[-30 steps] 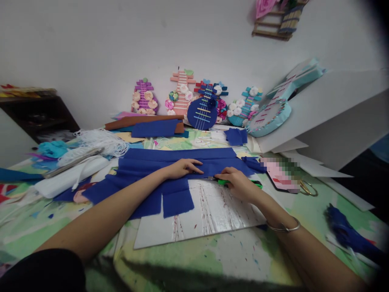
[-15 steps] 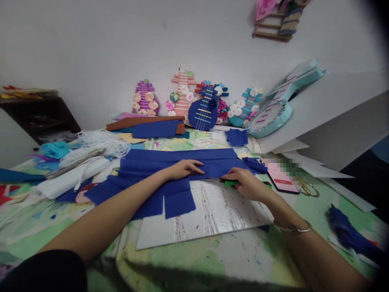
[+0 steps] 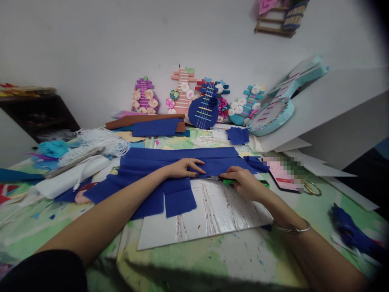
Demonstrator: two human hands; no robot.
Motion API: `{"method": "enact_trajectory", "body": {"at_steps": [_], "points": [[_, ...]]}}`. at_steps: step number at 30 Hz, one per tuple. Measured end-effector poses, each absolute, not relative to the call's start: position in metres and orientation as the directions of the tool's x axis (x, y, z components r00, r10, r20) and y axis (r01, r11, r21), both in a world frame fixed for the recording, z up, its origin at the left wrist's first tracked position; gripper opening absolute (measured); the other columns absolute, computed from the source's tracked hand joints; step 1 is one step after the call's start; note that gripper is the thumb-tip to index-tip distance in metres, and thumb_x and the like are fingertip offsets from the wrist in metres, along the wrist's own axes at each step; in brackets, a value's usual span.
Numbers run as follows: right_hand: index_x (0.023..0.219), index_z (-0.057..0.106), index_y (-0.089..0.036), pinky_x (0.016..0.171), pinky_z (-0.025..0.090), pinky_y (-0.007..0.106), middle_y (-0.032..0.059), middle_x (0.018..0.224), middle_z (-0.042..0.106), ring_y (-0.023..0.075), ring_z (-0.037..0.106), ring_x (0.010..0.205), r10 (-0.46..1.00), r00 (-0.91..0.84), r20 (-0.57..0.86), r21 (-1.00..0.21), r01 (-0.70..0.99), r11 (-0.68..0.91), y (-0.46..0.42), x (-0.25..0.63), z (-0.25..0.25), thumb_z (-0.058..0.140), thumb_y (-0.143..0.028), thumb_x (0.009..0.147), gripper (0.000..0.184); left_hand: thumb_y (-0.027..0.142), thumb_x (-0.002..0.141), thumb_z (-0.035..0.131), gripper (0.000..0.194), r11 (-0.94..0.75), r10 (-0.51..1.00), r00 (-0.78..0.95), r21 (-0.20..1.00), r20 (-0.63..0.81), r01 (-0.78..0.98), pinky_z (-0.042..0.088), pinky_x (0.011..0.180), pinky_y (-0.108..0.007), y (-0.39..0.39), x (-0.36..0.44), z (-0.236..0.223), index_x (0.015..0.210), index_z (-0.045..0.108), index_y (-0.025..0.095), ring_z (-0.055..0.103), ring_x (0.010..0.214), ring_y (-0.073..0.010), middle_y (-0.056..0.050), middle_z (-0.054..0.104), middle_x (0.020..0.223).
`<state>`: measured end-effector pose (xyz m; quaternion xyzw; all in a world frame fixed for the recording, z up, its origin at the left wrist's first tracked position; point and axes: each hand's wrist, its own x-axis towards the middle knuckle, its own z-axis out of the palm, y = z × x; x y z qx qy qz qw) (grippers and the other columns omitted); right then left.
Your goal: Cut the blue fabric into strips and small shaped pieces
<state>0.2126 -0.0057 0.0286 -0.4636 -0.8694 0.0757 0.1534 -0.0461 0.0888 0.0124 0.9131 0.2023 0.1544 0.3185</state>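
Observation:
A sheet of dark blue fabric [image 3: 182,153] lies creased across a white board [image 3: 164,232] marked with many cut lines. My left hand [image 3: 182,167] rests flat on the fabric, fingers spread, pressing it near its lower edge. Just to the right, my right hand [image 3: 244,182] is closed around a green utility knife [image 3: 228,182]. The knife's tip points left at the fabric's edge, close to my left fingers; the blade shows only faintly. A loose blue flap [image 3: 181,199] hangs below my left wrist onto the board.
At right are a pink-screened phone [image 3: 284,178], gold-handled scissors [image 3: 312,187] and a blue-wrapped tool [image 3: 349,231]. White cord [image 3: 97,142] is heaped at left. Decorated lute-shaped crafts [image 3: 203,111] line the wall, and white boards [image 3: 322,109] lean at far right.
My right hand has shifted slightly left with the knife, toward my left fingers. My left hand stays on the fabric. The camera view has moved a little.

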Motion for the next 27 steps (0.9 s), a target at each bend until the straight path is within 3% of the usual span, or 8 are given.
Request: {"method": "enact_trajectory", "body": {"at_steps": [6, 11, 17, 27], "points": [[0.113, 0.062, -0.019, 0.083, 0.043, 0.034, 0.0100, 0.100, 0.061, 0.0205, 0.055, 0.091, 0.815, -0.536, 0.218, -0.264, 0.772, 0.578, -0.0016, 0.2102, 0.0199, 0.039, 0.005, 0.064, 0.059, 0.031, 0.070, 0.068, 0.038, -0.741, 0.468, 0.869, 0.608, 0.162, 0.286, 0.026, 0.104, -0.039, 0.0891, -0.0462, 0.0098, 0.108, 0.063, 0.029, 0.039, 0.123, -0.0232, -0.005, 0.045, 0.133], [0.113, 0.062, -0.016, 0.083, 0.043, 0.033, 0.0112, 0.099, 0.061, 0.0207, 0.055, 0.091, 0.822, -0.536, 0.191, -0.247, 0.784, 0.569, -0.0028, 0.2062, 0.0228, 0.040, 0.005, 0.065, 0.056, 0.032, 0.070, 0.068, 0.038, -0.747, 0.469, 0.868, 0.597, 0.163, 0.292, 0.025, 0.104, -0.039, 0.0885, -0.0458, 0.0098, 0.107, 0.064, 0.028, 0.039, 0.123, -0.0238, -0.005, 0.044, 0.133], [0.111, 0.064, -0.018, 0.081, 0.043, 0.032, 0.0102, 0.098, 0.061, 0.0204, 0.055, 0.090, 0.825, -0.519, 0.224, -0.245, 0.789, 0.563, -0.0021, 0.2094, 0.0226, 0.039, 0.005, 0.064, 0.057, 0.032, 0.080, 0.057, 0.029, -0.729, 0.460, 0.874, 0.629, 0.159, 0.270, 0.025, 0.103, -0.038, 0.0890, -0.0461, 0.0098, 0.108, 0.063, 0.027, 0.039, 0.123, -0.0228, -0.006, 0.045, 0.133], [0.111, 0.063, -0.017, 0.083, 0.043, 0.033, 0.0109, 0.100, 0.061, 0.0208, 0.055, 0.091, 0.818, -0.525, 0.236, -0.237, 0.785, 0.572, -0.0015, 0.2083, 0.0198, 0.039, 0.004, 0.065, 0.056, 0.032, 0.073, 0.064, 0.034, -0.755, 0.496, 0.853, 0.566, 0.162, 0.332, 0.025, 0.104, -0.038, 0.0862, -0.0431, 0.0090, 0.107, 0.064, 0.027, 0.041, 0.121, -0.0231, -0.006, 0.046, 0.132]]}}
